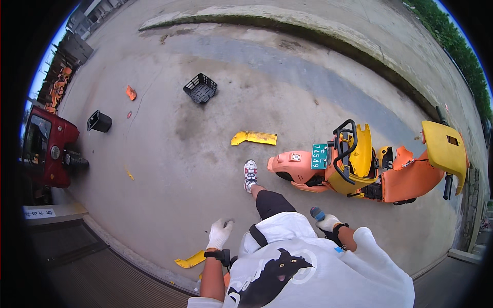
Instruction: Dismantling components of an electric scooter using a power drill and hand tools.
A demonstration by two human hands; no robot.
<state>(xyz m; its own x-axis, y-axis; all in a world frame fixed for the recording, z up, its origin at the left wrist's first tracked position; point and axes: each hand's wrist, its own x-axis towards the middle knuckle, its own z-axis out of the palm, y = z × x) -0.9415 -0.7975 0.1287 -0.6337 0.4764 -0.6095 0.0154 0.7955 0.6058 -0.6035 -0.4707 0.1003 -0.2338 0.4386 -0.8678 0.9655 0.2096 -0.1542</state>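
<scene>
My left hand [220,233], in a white glove, hangs over the concrete with its fingers loosely apart and nothing visible in them. My right hand [327,223], also gloved, is closed around a blue and dark tool with a rounded end [317,213]; most of its body is hidden, so its exact kind does not show. Ahead and to the right stands an orange and yellow scooter [308,169], its yellow seat-area panel [363,151] tilted up and some inner parts bare. Neither hand touches it. A bent yellow panel [254,137] lies beyond my shoe.
A black basket [200,88], a black bin [99,121] and an orange fragment [131,93] lie farther off. Another yellow piece [190,260] rests near my left forearm. A red vehicle [54,146] stands at left; a raised kerb [318,36] crosses the far side.
</scene>
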